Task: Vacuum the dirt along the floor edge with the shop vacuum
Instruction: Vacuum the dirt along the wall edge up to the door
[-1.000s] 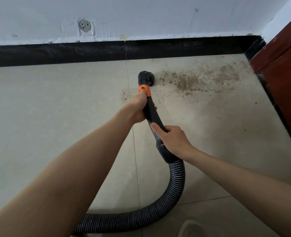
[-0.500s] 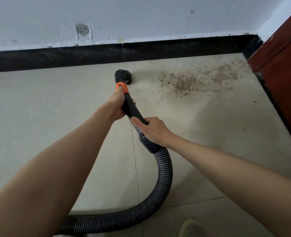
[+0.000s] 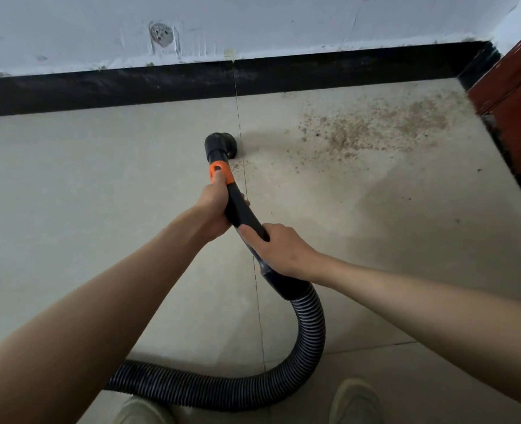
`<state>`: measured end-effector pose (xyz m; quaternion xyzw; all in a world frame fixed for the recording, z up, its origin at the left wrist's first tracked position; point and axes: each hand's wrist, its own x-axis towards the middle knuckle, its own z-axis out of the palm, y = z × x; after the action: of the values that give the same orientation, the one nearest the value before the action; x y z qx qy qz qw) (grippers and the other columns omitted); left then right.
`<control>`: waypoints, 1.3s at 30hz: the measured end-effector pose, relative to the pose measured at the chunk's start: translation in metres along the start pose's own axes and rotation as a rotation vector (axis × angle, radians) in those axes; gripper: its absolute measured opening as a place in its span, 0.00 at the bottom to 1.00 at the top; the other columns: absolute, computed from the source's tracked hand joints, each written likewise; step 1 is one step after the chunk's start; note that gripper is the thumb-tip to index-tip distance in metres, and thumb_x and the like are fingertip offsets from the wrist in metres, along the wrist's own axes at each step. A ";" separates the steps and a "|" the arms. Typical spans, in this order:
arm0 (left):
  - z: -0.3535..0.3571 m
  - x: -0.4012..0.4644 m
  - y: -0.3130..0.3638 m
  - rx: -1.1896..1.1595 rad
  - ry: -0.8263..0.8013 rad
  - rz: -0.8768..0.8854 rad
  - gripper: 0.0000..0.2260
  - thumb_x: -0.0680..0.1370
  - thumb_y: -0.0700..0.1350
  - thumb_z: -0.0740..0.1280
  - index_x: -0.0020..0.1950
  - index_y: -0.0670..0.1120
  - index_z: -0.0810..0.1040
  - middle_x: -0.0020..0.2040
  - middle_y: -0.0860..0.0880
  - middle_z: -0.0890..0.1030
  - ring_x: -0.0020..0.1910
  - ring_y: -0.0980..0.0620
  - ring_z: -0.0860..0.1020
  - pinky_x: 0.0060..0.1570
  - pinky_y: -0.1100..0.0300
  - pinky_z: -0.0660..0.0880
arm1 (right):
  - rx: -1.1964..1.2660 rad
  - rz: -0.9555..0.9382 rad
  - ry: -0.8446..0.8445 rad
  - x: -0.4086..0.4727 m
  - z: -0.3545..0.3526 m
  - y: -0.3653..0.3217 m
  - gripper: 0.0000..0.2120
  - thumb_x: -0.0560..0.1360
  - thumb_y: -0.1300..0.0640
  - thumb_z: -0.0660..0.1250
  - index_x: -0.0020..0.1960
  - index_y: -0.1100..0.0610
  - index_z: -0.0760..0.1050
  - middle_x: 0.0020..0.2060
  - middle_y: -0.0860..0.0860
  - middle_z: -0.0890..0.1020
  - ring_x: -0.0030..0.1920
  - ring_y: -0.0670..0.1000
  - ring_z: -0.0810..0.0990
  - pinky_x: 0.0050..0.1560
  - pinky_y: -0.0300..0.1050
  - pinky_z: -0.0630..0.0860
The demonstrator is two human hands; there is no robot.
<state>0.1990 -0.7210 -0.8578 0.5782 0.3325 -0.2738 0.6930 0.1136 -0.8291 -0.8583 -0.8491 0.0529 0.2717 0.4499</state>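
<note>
while the nozzle (image 3: 222, 145) sat at the centre of the frame, just left of the tile seam (image 3: 247, 191), it had come back rightward from its spot of half a second before, when it lay further left of that seam; a second ago it had been touching the left fringe of the dirt patch (image 3: 372, 130). that swing out and back reads as a sweeping stroke, and since the main spread of grit in the upper right looked much the same across all three views, most of the job seemed still to do. a few specks (image 3: 236, 168) lay just right of the orange collar (image 3: 221, 175). the left hand (image 3: 214, 206) was wrapped tight around the black wand (image 3: 237, 209) just below that collar, and the right hand (image 3: 279, 247) was closed over the wand lower down, near where the ribbed hose (image 3: 311, 325) joined it. the hose looped down and away to the lower left, passing in front of two pale shoes (image 3: 355, 399) at the bottom edge. the black baseboard (image 3: 130, 87) ran across the top under a scuffed white wall (image 3: 253, 22), and a red-brown door (image 3: 519, 96) closed off the upper right corner. the dirt ran right into that corner, where door and baseboard would likely crowd the round nozzle.
</note>
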 end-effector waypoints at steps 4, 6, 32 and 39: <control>0.021 -0.004 -0.005 0.051 -0.061 -0.004 0.17 0.82 0.54 0.53 0.57 0.39 0.65 0.39 0.45 0.72 0.36 0.49 0.73 0.37 0.57 0.72 | -0.008 0.056 0.062 -0.010 -0.008 0.011 0.23 0.80 0.39 0.54 0.36 0.55 0.68 0.29 0.50 0.79 0.34 0.53 0.80 0.39 0.45 0.75; 0.032 -0.005 -0.004 0.073 -0.082 0.006 0.17 0.83 0.54 0.53 0.57 0.39 0.65 0.38 0.45 0.71 0.35 0.49 0.73 0.36 0.58 0.72 | -0.004 0.075 0.116 -0.013 -0.011 0.015 0.23 0.80 0.39 0.54 0.36 0.55 0.68 0.29 0.49 0.77 0.32 0.50 0.77 0.35 0.42 0.71; 0.021 -0.012 0.006 0.107 0.032 0.184 0.16 0.81 0.54 0.55 0.56 0.40 0.66 0.39 0.44 0.74 0.34 0.47 0.76 0.37 0.55 0.76 | 0.076 -0.008 0.081 -0.013 -0.013 0.010 0.22 0.79 0.39 0.56 0.38 0.55 0.68 0.28 0.53 0.81 0.36 0.54 0.83 0.40 0.45 0.76; -0.013 -0.019 -0.022 0.090 0.054 0.067 0.17 0.80 0.54 0.56 0.48 0.40 0.69 0.40 0.43 0.74 0.38 0.46 0.76 0.38 0.55 0.76 | 0.032 0.007 -0.039 -0.027 0.014 0.011 0.23 0.80 0.39 0.54 0.39 0.57 0.69 0.30 0.54 0.82 0.34 0.52 0.82 0.41 0.44 0.77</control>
<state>0.1685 -0.7124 -0.8581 0.6266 0.3189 -0.2494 0.6659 0.0812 -0.8289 -0.8592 -0.8362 0.0514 0.2887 0.4634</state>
